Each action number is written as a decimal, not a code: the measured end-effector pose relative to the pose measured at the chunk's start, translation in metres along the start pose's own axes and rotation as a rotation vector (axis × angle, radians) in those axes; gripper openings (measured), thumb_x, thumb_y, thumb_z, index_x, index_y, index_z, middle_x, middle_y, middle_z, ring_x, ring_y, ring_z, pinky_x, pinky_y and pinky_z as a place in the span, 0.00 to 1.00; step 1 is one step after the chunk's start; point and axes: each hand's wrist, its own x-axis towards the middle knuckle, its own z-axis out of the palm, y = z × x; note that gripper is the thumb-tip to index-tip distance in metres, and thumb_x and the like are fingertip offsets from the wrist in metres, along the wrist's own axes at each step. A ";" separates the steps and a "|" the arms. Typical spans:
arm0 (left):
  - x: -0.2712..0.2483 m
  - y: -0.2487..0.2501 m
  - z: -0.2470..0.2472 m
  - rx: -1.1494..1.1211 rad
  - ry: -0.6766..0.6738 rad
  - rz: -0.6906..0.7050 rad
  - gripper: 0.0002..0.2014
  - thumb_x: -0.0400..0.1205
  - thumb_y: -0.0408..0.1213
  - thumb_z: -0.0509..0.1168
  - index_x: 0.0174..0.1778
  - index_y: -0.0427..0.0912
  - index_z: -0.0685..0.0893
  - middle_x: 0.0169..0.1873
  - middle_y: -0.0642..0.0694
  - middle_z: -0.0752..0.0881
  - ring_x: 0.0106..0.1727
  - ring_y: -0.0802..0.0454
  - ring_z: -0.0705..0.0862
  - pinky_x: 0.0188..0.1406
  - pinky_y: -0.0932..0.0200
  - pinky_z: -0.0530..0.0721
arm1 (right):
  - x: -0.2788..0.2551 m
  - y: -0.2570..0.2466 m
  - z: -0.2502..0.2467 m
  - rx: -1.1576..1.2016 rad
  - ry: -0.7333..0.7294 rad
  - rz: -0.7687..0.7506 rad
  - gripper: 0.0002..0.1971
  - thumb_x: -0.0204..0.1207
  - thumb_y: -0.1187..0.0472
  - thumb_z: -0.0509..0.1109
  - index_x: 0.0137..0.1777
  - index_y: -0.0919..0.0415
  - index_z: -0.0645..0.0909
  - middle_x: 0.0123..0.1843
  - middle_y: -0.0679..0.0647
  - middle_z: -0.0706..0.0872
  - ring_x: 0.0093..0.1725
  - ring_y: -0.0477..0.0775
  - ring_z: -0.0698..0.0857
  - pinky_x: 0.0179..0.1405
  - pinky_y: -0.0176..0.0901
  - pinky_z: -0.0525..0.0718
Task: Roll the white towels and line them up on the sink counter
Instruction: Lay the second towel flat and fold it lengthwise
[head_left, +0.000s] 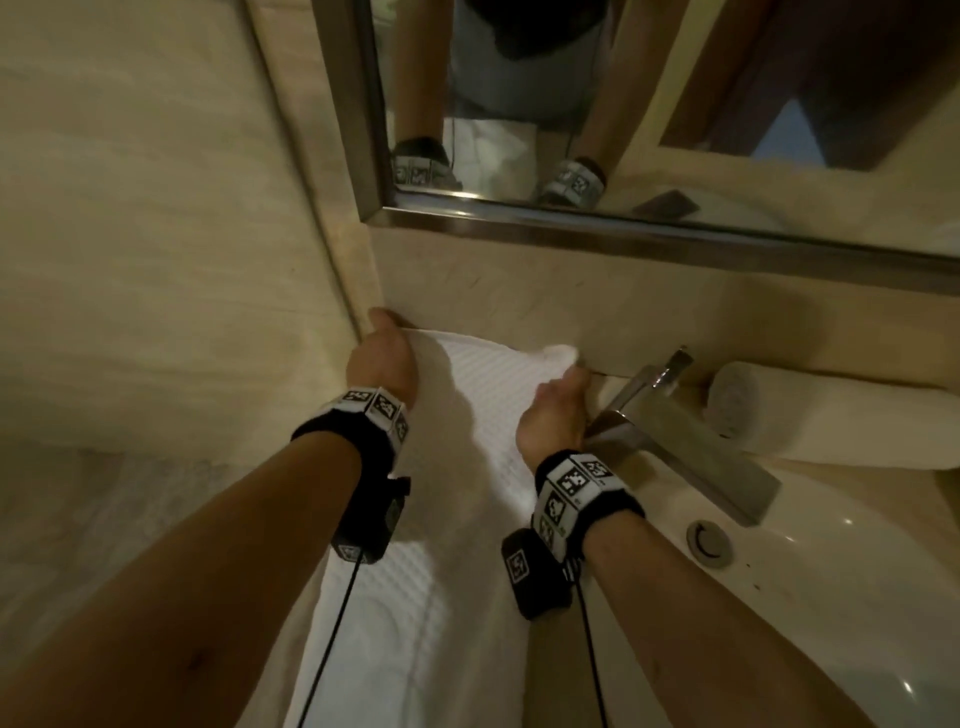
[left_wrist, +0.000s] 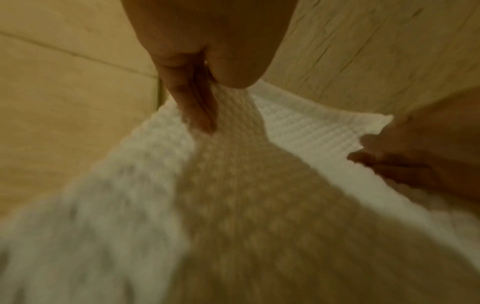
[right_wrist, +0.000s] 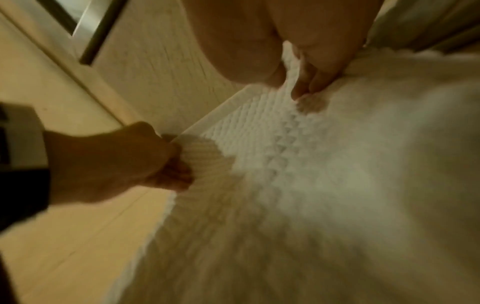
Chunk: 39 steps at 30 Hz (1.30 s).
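Note:
A white waffle-weave towel (head_left: 483, 415) lies flat on the sink counter (head_left: 156, 519), left of the basin. Its far edge runs along the back wall and its near end comes toward me. My left hand (head_left: 382, 353) pinches the far left corner beside the side wall; the left wrist view shows thumb and fingers closed on a fold of the towel (left_wrist: 298, 127). At the far right corner my right hand (head_left: 561, 400) pinches the cloth, fingers (right_wrist: 309, 82) curled into the towel (right_wrist: 285, 154). A rolled white towel (head_left: 810, 415) lies along the back wall behind the faucet.
A chrome faucet (head_left: 685, 441) stands just right of my right hand, over the white basin (head_left: 805, 597) with its drain (head_left: 709, 540). A framed mirror (head_left: 571, 218) hangs above the backsplash. The side wall (head_left: 156, 208) closes off the left.

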 end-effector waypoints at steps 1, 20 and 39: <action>-0.002 -0.001 0.008 -0.007 0.061 0.023 0.14 0.87 0.29 0.46 0.65 0.32 0.70 0.60 0.26 0.80 0.59 0.29 0.80 0.55 0.44 0.74 | 0.006 0.004 0.005 -0.071 -0.015 -0.008 0.34 0.83 0.61 0.61 0.83 0.67 0.46 0.81 0.63 0.61 0.76 0.63 0.68 0.72 0.52 0.70; -0.030 -0.043 0.032 0.145 -0.410 -0.114 0.46 0.79 0.68 0.54 0.80 0.59 0.28 0.79 0.24 0.52 0.72 0.24 0.69 0.72 0.38 0.71 | -0.027 -0.005 0.006 -0.796 -0.518 -0.146 0.53 0.75 0.55 0.67 0.77 0.32 0.22 0.80 0.54 0.18 0.80 0.67 0.23 0.78 0.73 0.36; 0.024 -0.027 0.022 0.138 -0.151 -0.004 0.28 0.87 0.35 0.55 0.79 0.23 0.55 0.74 0.23 0.67 0.72 0.29 0.72 0.71 0.43 0.71 | -0.031 0.004 0.008 -0.842 -0.529 -0.174 0.51 0.72 0.41 0.64 0.81 0.37 0.26 0.77 0.54 0.14 0.75 0.65 0.16 0.76 0.70 0.28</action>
